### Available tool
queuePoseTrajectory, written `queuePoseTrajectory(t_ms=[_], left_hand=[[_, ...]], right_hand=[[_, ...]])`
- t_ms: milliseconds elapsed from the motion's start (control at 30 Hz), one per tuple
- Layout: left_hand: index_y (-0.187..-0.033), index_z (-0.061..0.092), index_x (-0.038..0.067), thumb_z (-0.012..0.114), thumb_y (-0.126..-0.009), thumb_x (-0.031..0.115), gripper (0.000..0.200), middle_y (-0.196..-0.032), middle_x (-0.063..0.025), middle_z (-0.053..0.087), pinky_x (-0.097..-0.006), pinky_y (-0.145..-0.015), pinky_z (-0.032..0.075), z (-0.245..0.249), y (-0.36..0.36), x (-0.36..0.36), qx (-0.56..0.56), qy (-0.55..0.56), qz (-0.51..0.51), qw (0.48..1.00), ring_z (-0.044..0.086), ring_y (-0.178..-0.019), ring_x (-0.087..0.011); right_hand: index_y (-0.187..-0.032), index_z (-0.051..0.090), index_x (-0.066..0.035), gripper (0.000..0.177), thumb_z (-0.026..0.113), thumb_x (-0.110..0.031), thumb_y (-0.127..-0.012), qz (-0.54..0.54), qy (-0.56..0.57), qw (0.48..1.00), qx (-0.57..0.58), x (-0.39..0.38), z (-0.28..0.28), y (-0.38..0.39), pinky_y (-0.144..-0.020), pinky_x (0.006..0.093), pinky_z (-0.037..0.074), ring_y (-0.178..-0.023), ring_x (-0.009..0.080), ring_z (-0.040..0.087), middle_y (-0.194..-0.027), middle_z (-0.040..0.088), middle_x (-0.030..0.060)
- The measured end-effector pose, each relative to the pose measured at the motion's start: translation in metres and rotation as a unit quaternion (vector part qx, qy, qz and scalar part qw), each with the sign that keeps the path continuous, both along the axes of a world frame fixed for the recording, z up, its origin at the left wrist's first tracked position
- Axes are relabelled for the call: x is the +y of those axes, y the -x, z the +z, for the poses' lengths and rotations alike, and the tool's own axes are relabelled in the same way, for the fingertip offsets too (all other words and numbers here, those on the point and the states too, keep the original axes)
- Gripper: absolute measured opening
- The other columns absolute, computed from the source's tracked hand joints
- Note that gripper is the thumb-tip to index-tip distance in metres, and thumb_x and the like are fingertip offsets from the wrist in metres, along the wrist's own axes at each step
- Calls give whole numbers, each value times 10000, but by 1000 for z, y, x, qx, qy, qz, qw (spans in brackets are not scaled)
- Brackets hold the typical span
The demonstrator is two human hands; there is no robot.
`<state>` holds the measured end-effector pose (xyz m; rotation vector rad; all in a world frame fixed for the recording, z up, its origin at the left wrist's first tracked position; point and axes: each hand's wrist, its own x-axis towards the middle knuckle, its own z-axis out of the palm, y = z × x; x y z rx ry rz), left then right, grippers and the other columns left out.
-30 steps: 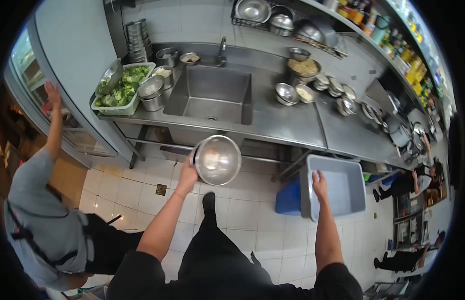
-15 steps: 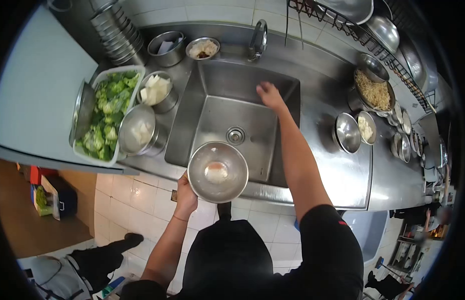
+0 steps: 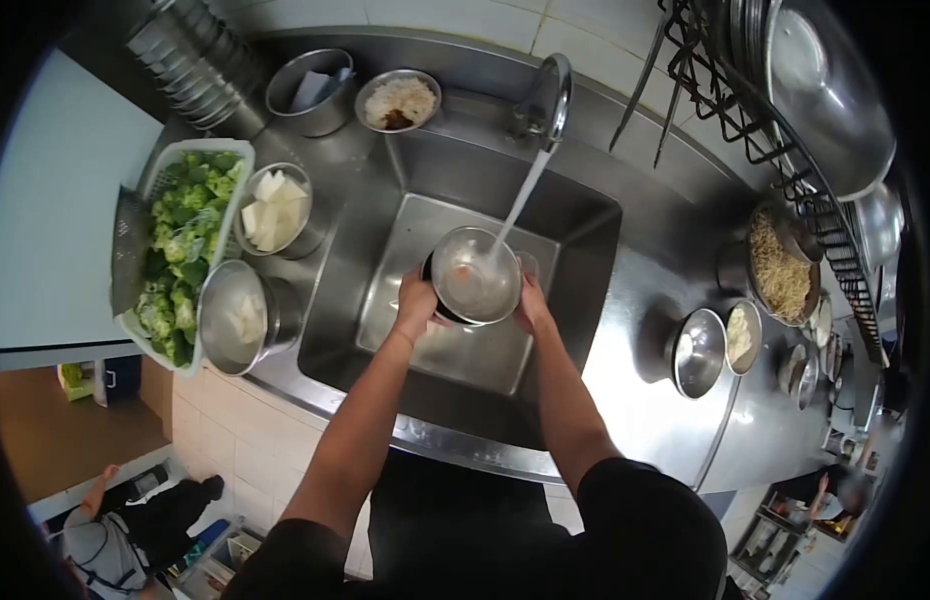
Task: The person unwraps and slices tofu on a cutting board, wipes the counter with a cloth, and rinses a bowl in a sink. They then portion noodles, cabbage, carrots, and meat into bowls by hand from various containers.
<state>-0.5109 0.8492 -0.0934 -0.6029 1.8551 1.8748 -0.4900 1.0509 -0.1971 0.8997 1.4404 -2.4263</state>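
Observation:
A steel bowl [image 3: 473, 285] is held over the sink [image 3: 385, 395], under the running faucet [image 3: 558, 100]. Water from the spout falls into the bowl at its far right side. My left hand [image 3: 415, 305] grips the bowl's left rim, fingers closed round it and partly hidden underneath. On the opposite side, my right hand [image 3: 532, 303] holds the right rim. A small pinkish-orange patch shows inside the bowl; I cannot make out what it is.
Left of the sink stand a basket of broccoli [image 3: 180, 270], a pot of white blocks [image 3: 277, 215] and a steel pot [image 3: 225, 320]. Behind is a bowl of rice-like food [image 3: 400, 100]. Steel bowls [image 3: 699, 352] stand at right, below a wire rack [image 3: 775, 130]. Another person [image 3: 115, 540] is lower left.
The bowl has moved from the sink's front edge to under the spout. The water now runs. My right hand has come from near the faucet to the bowl's right rim.

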Motion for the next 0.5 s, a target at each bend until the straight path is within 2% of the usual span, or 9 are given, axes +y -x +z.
queuePoseTrajectory(t_ms=[33,133,200,233,300,333,400,433,500], left_hand=[[-1254,552,22,464,-873,67,394,-985,-174,665,-431,-415,584,-9,9,10,-9,-6,-2,1000,694,-700,-339],[-1290,530,37,445,-854,36,444,-1049,-199,651,-434,-401,580,-31,29,36,-21,6,-63,998,688,-744,-384],[-1315,503,15,450,-843,-1,475,-1134,-247,621,-485,-556,606,-28,35,47,8,110,-99,989,667,-875,-430],[-1315,503,15,450,-843,-1,475,-1134,-247,621,-485,-556,606,-35,35,47,5,108,-99,989,667,-875,-430],[-1348,459,-14,467,-824,-37,524,-1221,-284,562,-486,-797,563,-59,30,35,187,350,-115,911,621,-1002,-447],[-1348,459,-14,467,-824,-37,524,-1221,-284,562,-486,-797,563,-54,28,29,183,354,-119,910,621,-1002,-447],[-1397,377,-40,491,-809,-50,600,-1265,-309,511,-458,-942,475,-45,31,17,156,362,-197,898,586,-1076,-438],[-1397,377,-40,491,-809,-50,600,-1265,-309,511,-458,-942,475,-47,30,11,155,363,-205,895,586,-1076,-438],[-1436,300,-47,502,-790,-61,677,-1270,-317,491,-462,-910,499,-61,27,1,160,447,-219,852,592,-1050,-456]], right_hand=[[-1297,531,-7,603,533,-503,-954,-2,-6,1000,-9,11,1,-6,-979,386,457,-1139,242,588,-1241,613,119],[-1388,426,-12,696,436,-566,-966,-11,139,990,27,38,20,-11,-988,443,453,-1177,277,565,-1328,552,127],[-1413,397,-41,722,363,-609,-968,28,181,983,-32,41,61,-2,-976,529,452,-1227,321,524,-1388,496,132],[-1413,397,-41,722,363,-609,-968,28,179,983,-35,46,55,3,-976,529,452,-1227,321,524,-1388,496,132],[-1438,359,-55,742,301,-630,-971,145,64,987,-30,47,31,13,-879,585,514,-1252,364,489,-1411,469,126],[-1438,359,-55,742,301,-630,-971,144,69,987,-33,42,32,15,-879,585,514,-1252,364,489,-1411,469,126],[-1464,307,-52,592,413,-413,-1007,50,230,971,-24,32,35,21,-795,538,578,-1235,397,496,-1410,456,160],[-1464,307,-52,592,413,-413,-1007,43,234,971,-26,21,25,18,-795,538,578,-1235,397,496,-1410,456,160],[-1473,270,-30,589,498,-145,-942,138,4,989,55,-10,-3,11,-748,458,610,-1209,396,516,-1360,483,197]])
